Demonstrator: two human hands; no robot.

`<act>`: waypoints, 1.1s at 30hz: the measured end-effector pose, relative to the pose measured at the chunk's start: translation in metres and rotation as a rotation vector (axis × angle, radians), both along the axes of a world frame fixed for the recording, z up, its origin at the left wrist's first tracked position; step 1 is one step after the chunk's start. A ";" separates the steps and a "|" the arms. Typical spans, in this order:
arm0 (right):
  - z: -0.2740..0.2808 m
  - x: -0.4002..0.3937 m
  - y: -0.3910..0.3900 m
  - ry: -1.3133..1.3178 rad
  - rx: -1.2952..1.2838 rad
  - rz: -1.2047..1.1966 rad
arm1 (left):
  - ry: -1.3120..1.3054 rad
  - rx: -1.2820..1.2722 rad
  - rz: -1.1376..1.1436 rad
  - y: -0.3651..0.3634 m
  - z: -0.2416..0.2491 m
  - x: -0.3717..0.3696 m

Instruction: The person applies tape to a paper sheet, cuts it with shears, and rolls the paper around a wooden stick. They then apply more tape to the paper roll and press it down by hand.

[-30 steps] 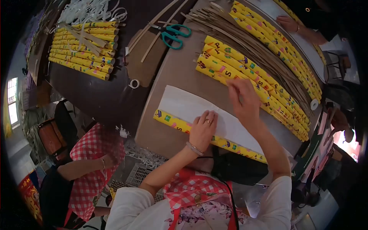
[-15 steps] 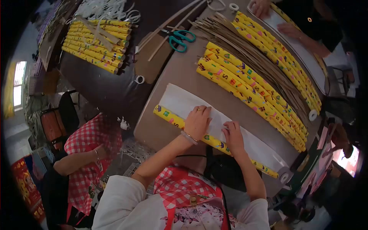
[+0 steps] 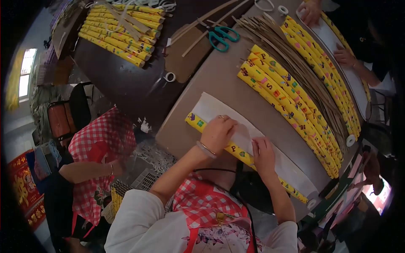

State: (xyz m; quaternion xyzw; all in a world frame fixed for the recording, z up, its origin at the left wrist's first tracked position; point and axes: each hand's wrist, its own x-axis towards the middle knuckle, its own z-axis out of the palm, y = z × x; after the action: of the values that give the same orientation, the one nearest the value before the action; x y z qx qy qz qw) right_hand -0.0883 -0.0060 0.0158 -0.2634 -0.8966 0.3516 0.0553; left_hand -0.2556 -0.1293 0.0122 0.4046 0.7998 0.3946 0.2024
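A sheet of wrapping paper (image 3: 244, 134) lies white side up along the near edge of the brown table. Its near side shows as a yellow patterned roll (image 3: 240, 154) running the sheet's length. My left hand (image 3: 217, 133) presses on the left half of this roll, fingers bent together over onto the white side. To its right, my right hand (image 3: 264, 157) is curled over the same roll, fingertips down at the paper. My palms hide parts of the roll, and I cannot see whether anything is inside it.
Beyond the sheet lie finished-looking yellow rolls (image 3: 287, 109) and brown paper strips (image 3: 295, 55). Green-handled scissors (image 3: 223, 38) and a tape roll (image 3: 170, 77) lie farther left. More yellow tubes (image 3: 118, 33) are stacked there. A co-worker's hands (image 3: 345, 55) are at the far side.
The view has shifted, so the table items appear farther right. My hands stay on the paper roll with nearly the same hold. The co-worker's lower hand across the table has moved slightly along their sheet.
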 end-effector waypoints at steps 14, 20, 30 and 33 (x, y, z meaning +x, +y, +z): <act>-0.023 -0.054 0.015 -0.123 -0.052 -0.167 | 0.078 -0.018 0.580 -0.026 -0.030 -0.069; -0.019 -0.058 0.012 -0.175 0.096 -0.163 | -0.126 -0.017 0.591 -0.014 -0.022 -0.077; -0.011 -0.157 -0.039 0.271 -0.300 -0.012 | -0.111 -0.026 0.496 -0.021 -0.036 -0.083; -0.026 -0.184 -0.041 0.317 -0.200 0.001 | -0.205 -0.006 0.483 -0.022 -0.032 -0.086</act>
State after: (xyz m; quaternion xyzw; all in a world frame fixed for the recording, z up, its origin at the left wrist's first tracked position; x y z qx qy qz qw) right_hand -0.2725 -0.0467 -0.0099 -0.2086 -0.8373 0.4763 0.1692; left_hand -0.3416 -0.1516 -0.0193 0.1592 0.8496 0.4682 0.1836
